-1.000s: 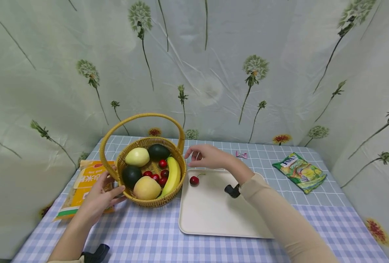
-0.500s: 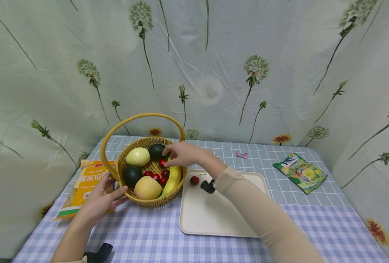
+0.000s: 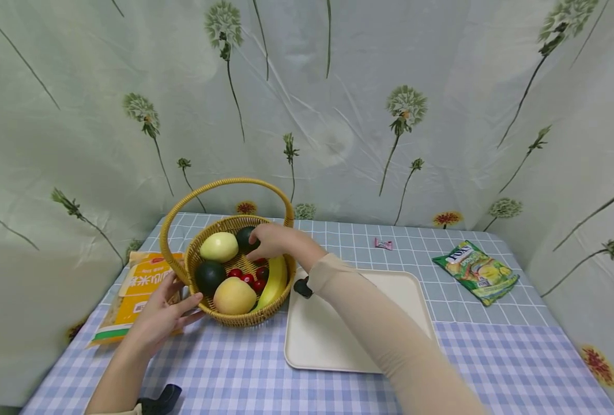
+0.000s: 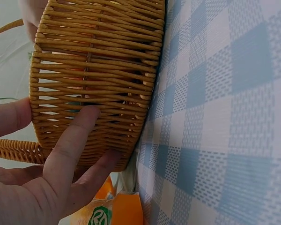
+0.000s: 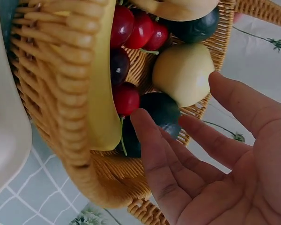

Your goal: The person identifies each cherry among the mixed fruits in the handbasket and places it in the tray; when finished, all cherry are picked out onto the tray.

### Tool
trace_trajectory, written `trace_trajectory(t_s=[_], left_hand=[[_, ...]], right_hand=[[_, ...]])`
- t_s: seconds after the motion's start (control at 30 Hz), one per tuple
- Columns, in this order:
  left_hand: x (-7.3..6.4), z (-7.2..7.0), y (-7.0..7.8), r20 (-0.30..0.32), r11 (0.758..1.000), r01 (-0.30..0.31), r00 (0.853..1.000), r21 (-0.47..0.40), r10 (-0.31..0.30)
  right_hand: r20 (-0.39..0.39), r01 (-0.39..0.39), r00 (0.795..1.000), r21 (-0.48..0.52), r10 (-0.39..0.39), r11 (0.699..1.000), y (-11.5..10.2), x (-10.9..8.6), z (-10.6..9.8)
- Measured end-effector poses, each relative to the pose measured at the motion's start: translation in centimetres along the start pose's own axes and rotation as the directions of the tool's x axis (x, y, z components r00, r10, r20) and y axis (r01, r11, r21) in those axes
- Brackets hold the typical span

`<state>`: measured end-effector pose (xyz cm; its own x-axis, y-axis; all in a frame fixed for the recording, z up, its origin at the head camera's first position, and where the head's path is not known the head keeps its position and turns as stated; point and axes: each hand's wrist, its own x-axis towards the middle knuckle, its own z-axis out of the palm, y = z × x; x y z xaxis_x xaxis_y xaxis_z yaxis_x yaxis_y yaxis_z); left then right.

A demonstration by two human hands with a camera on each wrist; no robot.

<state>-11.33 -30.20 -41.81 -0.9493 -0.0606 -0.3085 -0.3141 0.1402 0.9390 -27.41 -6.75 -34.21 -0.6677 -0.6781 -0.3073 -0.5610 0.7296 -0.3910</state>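
Note:
My left hand (image 3: 164,314) rests against the left side of a yellow wicker basket (image 3: 239,321). In the left wrist view, its extended fingers (image 4: 68,147) touch the woven wall, with the thumb at the rim. Above the basket's back right part hovers my right hand (image 3: 272,239), fingers spread and holding nothing. The right wrist view has one fingertip close to a red cherry (image 5: 127,99) with a green stem; whether they touch, I cannot tell. Also inside are a banana (image 3: 275,282), a peach-like fruit (image 3: 234,295), a pale yellow-green fruit (image 3: 218,246) and two dark avocado-like fruits (image 3: 210,278).
The basket's tall handle (image 3: 229,181) arches over it. Right of it lies a cream tray (image 3: 332,340), partly under my right sleeve (image 3: 384,323). An orange food bag (image 3: 135,294) lies on the left, a pink wrapped sweet (image 3: 383,244) behind, a green snack bag (image 3: 477,272) far right.
My right hand has moved left, from beside the basket to over the fruit inside. The right arm now covers the cherry on the tray. The left hand stays at the basket.

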Motion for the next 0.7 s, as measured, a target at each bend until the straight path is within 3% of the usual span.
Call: trace_trajectory(t_s=[0.37, 0.7], left_hand=[[0.0, 0.0, -0.1, -0.02, 1.0, 0.014, 1.0, 0.002, -0.013], [0.1, 0.1, -0.2, -0.021, 1.0, 0.014, 1.0, -0.014, -0.014]], right_hand=[[0.059, -0.111, 0.992, 0.05, 0.108, 0.993, 0.0, 1.5, -0.1], [0.095, -0.091, 0.992, 0.051, 0.086, 0.995, -0.3, 2.4, 0.4]])
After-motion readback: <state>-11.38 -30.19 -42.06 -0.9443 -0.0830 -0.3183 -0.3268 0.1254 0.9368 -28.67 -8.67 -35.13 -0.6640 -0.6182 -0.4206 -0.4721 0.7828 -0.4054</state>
